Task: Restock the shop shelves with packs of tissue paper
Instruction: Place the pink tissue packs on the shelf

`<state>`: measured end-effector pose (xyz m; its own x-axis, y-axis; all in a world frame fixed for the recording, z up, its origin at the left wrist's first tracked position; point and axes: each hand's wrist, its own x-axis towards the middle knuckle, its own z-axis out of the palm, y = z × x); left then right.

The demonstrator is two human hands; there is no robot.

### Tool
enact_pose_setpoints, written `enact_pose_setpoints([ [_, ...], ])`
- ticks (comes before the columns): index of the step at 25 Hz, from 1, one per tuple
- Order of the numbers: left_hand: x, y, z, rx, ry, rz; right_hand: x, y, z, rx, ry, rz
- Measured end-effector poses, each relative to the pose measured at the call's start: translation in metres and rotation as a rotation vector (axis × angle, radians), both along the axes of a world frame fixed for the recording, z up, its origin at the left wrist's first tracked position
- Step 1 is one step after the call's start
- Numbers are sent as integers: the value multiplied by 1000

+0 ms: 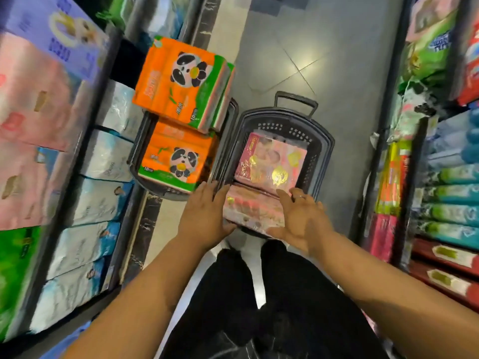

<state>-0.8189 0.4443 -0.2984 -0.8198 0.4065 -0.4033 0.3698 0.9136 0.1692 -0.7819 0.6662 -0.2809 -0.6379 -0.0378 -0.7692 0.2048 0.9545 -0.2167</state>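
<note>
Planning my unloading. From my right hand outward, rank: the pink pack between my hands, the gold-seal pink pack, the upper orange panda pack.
Head view, from the right hand:
1. pink pack, beside it
2. gold-seal pink pack, just beyond
3. upper orange panda pack, far left

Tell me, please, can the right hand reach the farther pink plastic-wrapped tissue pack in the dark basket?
Probably yes: the farther pink tissue pack lies uncovered, just beyond the right hand.
</note>
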Motion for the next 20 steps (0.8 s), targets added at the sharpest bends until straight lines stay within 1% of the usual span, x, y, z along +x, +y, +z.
enact_pose_setpoints([
  [3,-3,-3,-67,-36,-47,-77,3,-5,-59,4,-3,-43],
  [5,-6,-6,-115,-100,-103,-116,10,-14,-102,2,21,-62],
  [7,-12,-9,-160,-172,-144,-217,20,-22,-142,3,54,-54],
  [9,-18,-16,-202,-181,-185,-296,33,-31,-183,28,43,-39],
  [11,-21,-23,-233,-151,-209,-323,47,-37,-219,66,54,-40],
  [13,-21,-28,-251,-99,-185,-330,58,-43,-244,94,166,-83],
  [15,-18,-32,-262,-48,-120,-341,67,-48,-260,153,292,-115],
  [18,-23,-35,-275,-9,-73,-365,64,-55,-272,216,357,-137],
  [20,-30,-32,-276,-4,-99,-356,56,-54,-272,241,356,-139],
])
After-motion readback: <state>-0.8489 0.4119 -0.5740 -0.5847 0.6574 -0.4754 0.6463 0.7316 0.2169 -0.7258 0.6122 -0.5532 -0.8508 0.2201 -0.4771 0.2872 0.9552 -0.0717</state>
